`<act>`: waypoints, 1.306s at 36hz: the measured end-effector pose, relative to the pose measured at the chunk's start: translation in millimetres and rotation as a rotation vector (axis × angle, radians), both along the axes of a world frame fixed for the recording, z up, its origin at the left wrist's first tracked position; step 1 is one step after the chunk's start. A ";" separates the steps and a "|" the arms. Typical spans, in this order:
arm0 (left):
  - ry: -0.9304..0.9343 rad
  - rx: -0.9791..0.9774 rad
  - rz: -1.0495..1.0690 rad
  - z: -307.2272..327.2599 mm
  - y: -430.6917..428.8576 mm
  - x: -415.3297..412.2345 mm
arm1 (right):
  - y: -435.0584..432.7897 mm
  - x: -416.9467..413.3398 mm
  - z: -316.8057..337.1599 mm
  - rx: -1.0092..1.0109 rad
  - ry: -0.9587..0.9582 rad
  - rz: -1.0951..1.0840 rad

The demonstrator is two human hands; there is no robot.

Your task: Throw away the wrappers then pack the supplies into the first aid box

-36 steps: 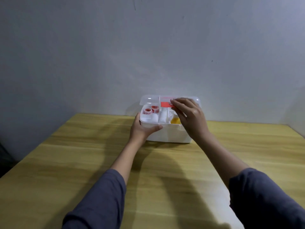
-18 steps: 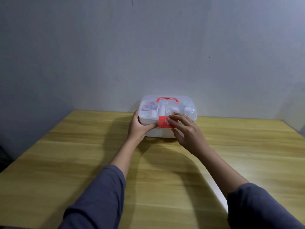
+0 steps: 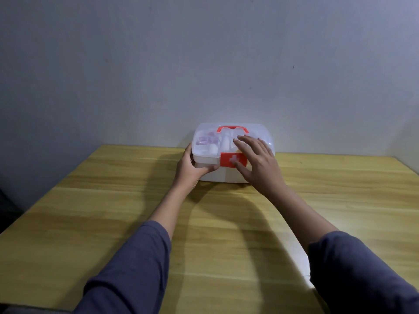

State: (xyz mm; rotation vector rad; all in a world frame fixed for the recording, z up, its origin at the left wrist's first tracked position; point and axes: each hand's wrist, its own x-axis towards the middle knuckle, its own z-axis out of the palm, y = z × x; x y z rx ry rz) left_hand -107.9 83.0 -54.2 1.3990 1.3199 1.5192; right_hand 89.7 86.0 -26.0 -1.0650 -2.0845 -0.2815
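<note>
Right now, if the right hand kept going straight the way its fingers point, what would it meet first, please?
The right hand points forward over the first aid box; it would likely meet the clear lid near the red handle first, though depth is unclear.

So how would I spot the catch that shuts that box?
On the wooden table by the wall sits a white plastic box with a clear lid. Centred on its front edge is the red clasp bearing a white cross, beside the right hand.
</note>
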 end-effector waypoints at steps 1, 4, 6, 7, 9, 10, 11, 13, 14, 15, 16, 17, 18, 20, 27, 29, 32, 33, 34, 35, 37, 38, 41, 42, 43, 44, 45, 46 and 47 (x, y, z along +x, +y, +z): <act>0.001 0.000 0.004 -0.1 0.0 0.3 | 1.2 -0.3 -1.1 0.005 0.009 0.002; 0.019 0.006 0.015 -0.6 0.3 1.1 | 4.8 -1.0 -2.2 0.025 0.019 0.006; 0.038 0.017 0.030 -0.3 -0.4 2.3 | 5.4 -1.8 -2.8 0.041 0.031 0.005; 0.045 0.020 0.037 -0.4 -0.4 2.6 | 5.5 -2.3 -3.4 0.049 0.038 0.002; 0.054 0.026 0.040 -0.5 -0.7 3.2 | 5.5 -3.6 -5.5 0.061 0.048 -0.006; 0.055 0.026 0.037 -0.6 -0.5 3.0 | 5.4 -4.2 -6.1 0.061 0.052 -0.007; 0.058 0.026 0.031 -0.3 -0.4 2.8 | 5.6 -4.5 -6.1 0.054 0.054 -0.004; 0.067 0.023 0.023 0.9 -0.2 2.3 | 5.6 -4.1 -3.8 0.025 0.044 -0.001; 0.074 0.020 0.022 1.0 -0.4 2.0 | 5.2 -3.5 -2.4 0.008 0.029 -0.005; 0.081 0.020 0.019 1.4 -0.7 2.0 | 4.3 -2.6 -0.6 -0.009 0.011 -0.007; 0.091 0.016 0.017 2.4 -1.4 1.5 | 3.5 -1.8 1.3 -0.026 -0.003 -0.007; 0.099 0.012 0.012 3.1 -1.7 0.9 | 2.8 -0.8 3.0 -0.041 -0.011 -0.002; 0.109 0.000 0.007 3.5 -1.6 0.3 | 2.1 0.0 4.7 -0.055 -0.010 0.006; 0.136 -0.026 -0.005 4.5 -2.1 -0.9 | 0.9 1.6 8.1 -0.071 0.022 0.012; 0.073 -0.064 -0.061 9.9 -6.1 -2.8 | 3.7 15.2 11.4 -0.272 0.355 -0.072; 0.060 -0.056 -0.068 11.5 -5.2 -1.8 | 4.0 20.5 6.9 -0.380 0.430 -0.052; 0.069 -0.050 -0.058 12.0 -2.4 -0.3 | 4.8 25.4 1.1 -0.426 0.482 -0.027; 0.076 -0.050 -0.053 10.9 0.0 -0.1 | 5.7 26.0 0.5 -0.423 0.492 -0.028; 0.082 -0.046 -0.052 10.5 1.8 0.4 | 7.0 26.3 0.2 -0.421 0.501 -0.031; 0.081 -0.045 -0.054 9.9 4.5 1.3 | 9.0 26.6 0.0 -0.422 0.511 -0.032; 0.085 -0.042 -0.055 9.1 10.9 3.8 | 14.1 28.0 0.5 -0.431 0.529 -0.030; 0.089 -0.036 -0.055 9.4 14.5 5.5 | 17.0 28.8 1.3 -0.438 0.531 -0.030; 0.095 -0.035 -0.048 9.5 27.3 8.3 | 26.4 31.6 4.0 -0.463 0.535 -0.028; 0.097 -0.041 -0.047 9.5 30.9 8.5 | 29.3 32.0 3.9 -0.470 0.542 -0.025; 0.092 -0.047 -0.046 9.3 34.0 8.1 | 31.4 31.8 3.8 -0.478 0.551 -0.019; 0.089 -0.047 -0.049 8.5 36.5 7.9 | 33.4 31.5 2.7 -0.481 0.563 -0.012; 0.089 -0.043 -0.050 7.5 37.4 7.8 | 34.0 31.1 1.9 -0.486 0.572 -0.006; 0.090 -0.030 -0.052 6.9 37.8 8.3 | 35.0 31.0 0.7 -0.489 0.582 0.001; 0.096 -0.027 -0.049 7.5 37.1 9.2 | 35.3 31.2 0.7 -0.500 0.588 0.007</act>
